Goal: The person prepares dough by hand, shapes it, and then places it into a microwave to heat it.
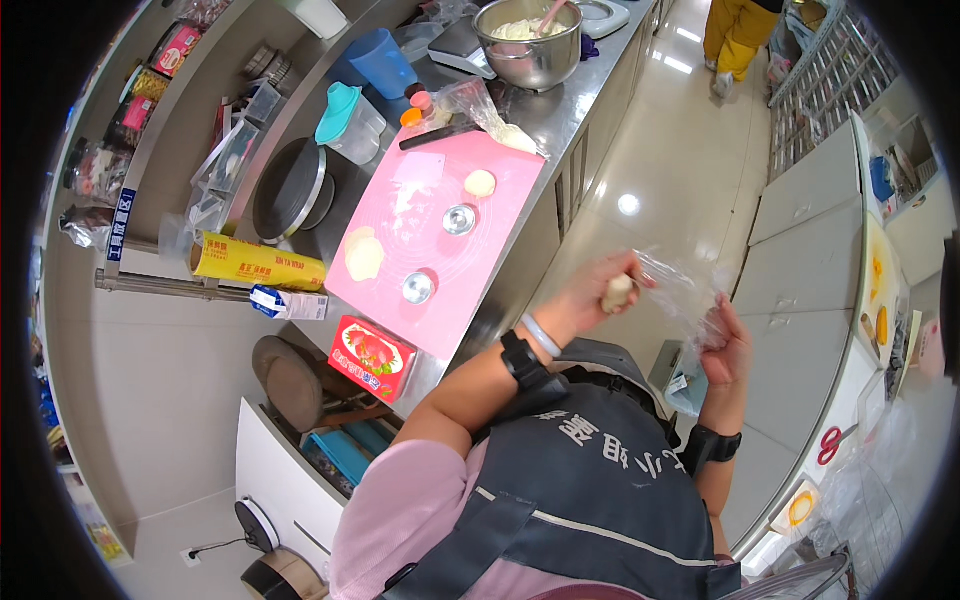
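Note:
My left hand point(600, 290) is closed around a small lump of pale dough point(619, 292), its fingertips also at the edge of a thin clear plastic sheet or bag point(685, 290). The other side of the crumpled plastic is gripped by my right hand point(726, 345). Both hands are raised off the counter, over the floor. On the pink mat point(400, 310) to the left lie a round ball of dough point(480, 183), a flattened piece of dough point(364, 256) and two small metal cups, one nearer point(418, 287) and one farther point(459, 220).
Around the mat stand a steel bowl point(528, 60) of pale mixture, a scale point(462, 48), a blue jug point(381, 62), a turntable point(290, 190), a yellow wrap box point(258, 262) and a red box point(372, 358). White cabinets point(800, 270) line the right. Another person point(738, 40) stands far off.

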A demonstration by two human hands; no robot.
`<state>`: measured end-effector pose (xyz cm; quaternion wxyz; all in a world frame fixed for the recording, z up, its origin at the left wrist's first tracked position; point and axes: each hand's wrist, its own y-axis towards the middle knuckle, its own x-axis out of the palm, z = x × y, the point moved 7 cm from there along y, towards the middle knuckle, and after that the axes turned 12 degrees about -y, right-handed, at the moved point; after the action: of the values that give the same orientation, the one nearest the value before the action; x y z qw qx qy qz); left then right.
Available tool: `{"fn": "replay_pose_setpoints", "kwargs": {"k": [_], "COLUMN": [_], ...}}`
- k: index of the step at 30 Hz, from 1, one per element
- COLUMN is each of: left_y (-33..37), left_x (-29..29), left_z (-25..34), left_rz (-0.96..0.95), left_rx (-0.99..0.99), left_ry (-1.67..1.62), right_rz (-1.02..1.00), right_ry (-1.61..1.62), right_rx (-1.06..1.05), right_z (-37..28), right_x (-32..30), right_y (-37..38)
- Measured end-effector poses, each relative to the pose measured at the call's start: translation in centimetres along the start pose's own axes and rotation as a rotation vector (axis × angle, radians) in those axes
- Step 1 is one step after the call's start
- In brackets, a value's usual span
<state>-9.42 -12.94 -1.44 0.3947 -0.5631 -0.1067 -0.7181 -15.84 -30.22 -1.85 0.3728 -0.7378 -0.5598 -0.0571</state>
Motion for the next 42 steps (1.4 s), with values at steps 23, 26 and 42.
{"fn": "replay_pose_setpoints", "kwargs": {"k": [23, 26, 42], "left_y": [0.7, 1.0, 3.4], "left_x": [3.4, 0.7, 1.5], "left_z": [-1.7, -1.8, 1.1], "left_rz": [-0.053, -0.122, -0.116], "left_rx": [-0.359, -0.339, -0.449], "left_ry": [-0.206, -0.274, -0.452], "right_rz": [-0.341, -0.334, 0.047], "right_ry": [-1.197, -1.564, -1.646], "right_rx": [-0.409, -0.72, -1.073], "right_z": [0.3, 0.2, -3.5], "right_x": [11.8, 13.9, 13.8], "right_y": [-3.1, -4.7, 1.2]}}
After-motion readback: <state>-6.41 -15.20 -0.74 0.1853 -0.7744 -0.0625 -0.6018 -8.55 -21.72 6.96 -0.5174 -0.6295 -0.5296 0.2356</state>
